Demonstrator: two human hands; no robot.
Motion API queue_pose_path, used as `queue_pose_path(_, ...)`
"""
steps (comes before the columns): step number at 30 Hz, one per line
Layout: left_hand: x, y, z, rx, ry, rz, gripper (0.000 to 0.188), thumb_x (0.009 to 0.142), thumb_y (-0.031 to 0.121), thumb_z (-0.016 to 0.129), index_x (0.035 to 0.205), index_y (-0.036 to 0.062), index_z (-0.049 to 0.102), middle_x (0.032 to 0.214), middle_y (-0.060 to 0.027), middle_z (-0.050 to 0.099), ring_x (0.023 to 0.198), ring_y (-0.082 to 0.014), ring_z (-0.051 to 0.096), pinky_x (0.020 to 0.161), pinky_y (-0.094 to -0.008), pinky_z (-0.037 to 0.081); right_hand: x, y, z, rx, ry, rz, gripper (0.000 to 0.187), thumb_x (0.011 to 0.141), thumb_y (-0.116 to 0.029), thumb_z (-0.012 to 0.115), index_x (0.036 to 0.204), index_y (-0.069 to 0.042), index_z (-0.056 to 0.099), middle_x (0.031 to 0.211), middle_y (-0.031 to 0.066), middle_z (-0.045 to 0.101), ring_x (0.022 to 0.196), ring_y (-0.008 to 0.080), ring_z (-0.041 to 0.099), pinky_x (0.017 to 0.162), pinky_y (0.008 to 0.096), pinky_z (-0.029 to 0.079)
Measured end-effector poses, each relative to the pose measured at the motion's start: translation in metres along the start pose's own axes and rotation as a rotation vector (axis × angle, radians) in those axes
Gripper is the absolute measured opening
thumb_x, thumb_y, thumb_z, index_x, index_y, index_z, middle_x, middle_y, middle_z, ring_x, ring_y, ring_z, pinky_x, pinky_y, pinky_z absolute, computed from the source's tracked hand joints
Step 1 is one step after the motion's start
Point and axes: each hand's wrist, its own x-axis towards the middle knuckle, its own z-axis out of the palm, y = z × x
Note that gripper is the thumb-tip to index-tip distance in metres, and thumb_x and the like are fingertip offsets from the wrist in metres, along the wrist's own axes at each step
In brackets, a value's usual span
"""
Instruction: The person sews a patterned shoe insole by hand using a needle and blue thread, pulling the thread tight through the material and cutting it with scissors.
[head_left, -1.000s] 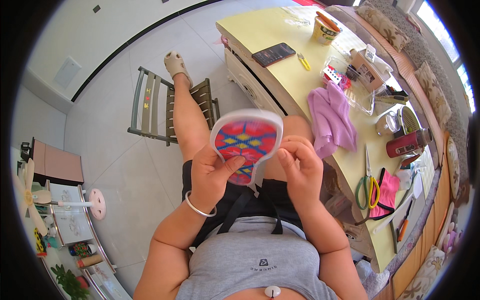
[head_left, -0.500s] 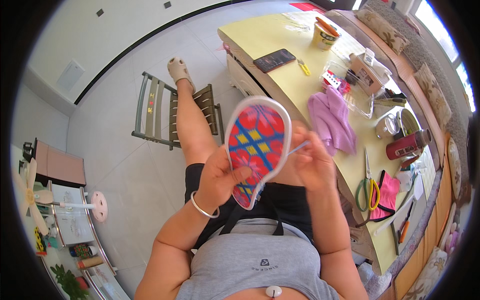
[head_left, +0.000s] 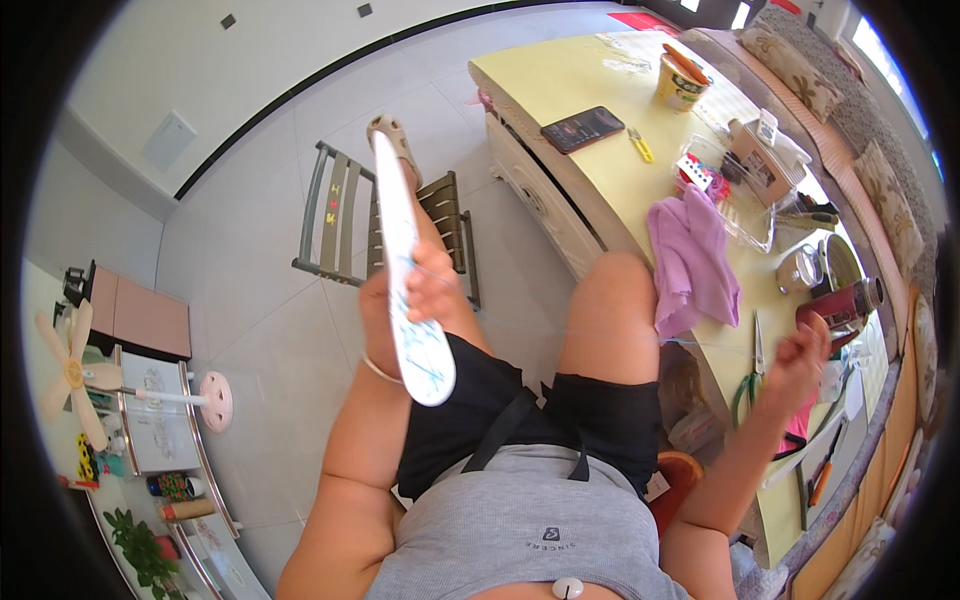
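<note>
My left hand [head_left: 430, 288] grips a shoe insole [head_left: 398, 222], which stands nearly edge-on above my lap. Its white underside, marked with blue stitches, faces right; the patterned side is turned away from view. A thin blue thread [head_left: 690, 342] stretches from the insole across my lap to the right. At its far end my right hand [head_left: 797, 362] is raised over the table edge, its fingers closed in a pinch. Any needle there is too small and blurred to make out. Scissors [head_left: 757, 345] with green and yellow handles lie partly hidden behind the right forearm.
On the yellow-topped table [head_left: 560, 80] lie a phone [head_left: 583, 130], a yellow cutter [head_left: 640, 146], a purple cloth [head_left: 692, 260] and a clear tray [head_left: 750, 215]. A dark red flask [head_left: 850, 302] sits behind my right hand. A folding stool [head_left: 340, 215] stands ahead under my outstretched leg.
My right hand has swung away from the insole, far to the right, drawing the thread out. The insole has turned from its red and blue patterned face to edge-on and moved left.
</note>
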Motion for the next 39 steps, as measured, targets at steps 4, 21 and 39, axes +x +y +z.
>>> queue_pose_path(4,0.004,-0.055,-0.011,-0.093,-0.092,-0.245,0.024,0.084,0.018,0.061,0.094,0.0023,0.045,0.073,-0.0046,0.045,0.057,-0.012,0.044,0.046,-0.0228,0.043,-0.142,0.013,0.115,-0.257,-0.625,0.11,0.009,0.091,-0.006,0.056,0.097,-0.004,0.062,0.071,-0.0035,0.048,0.059,0.0043,0.04,0.054,0.0196,0.032)
queue_pose_path(21,-0.004,-0.079,-0.024,-0.192,-0.089,-0.335,0.026,0.089,0.027,0.057,0.093,0.0048,0.044,0.07,-0.003,0.045,0.054,-0.01,0.044,0.044,-0.0203,0.042,-0.223,0.021,0.179,-0.26,-1.047,-0.469,0.012,0.078,0.007,0.064,0.088,0.001,0.061,0.069,0.0091,0.062,0.058,0.0203,0.062,0.051,0.0277,0.049)
queue_pose_path(39,-0.007,-0.071,-0.007,0.502,0.201,-0.193,0.021,0.089,0.007,0.059,0.108,-0.0024,0.056,0.096,-0.0109,0.066,0.08,-0.0157,0.065,0.067,-0.0295,0.055,-0.21,0.029,0.156,-0.184,-1.059,0.162,0.004,0.088,0.003,0.059,0.092,0.002,0.061,0.076,0.0048,0.064,0.066,0.0088,0.06,0.056,0.0215,0.047)
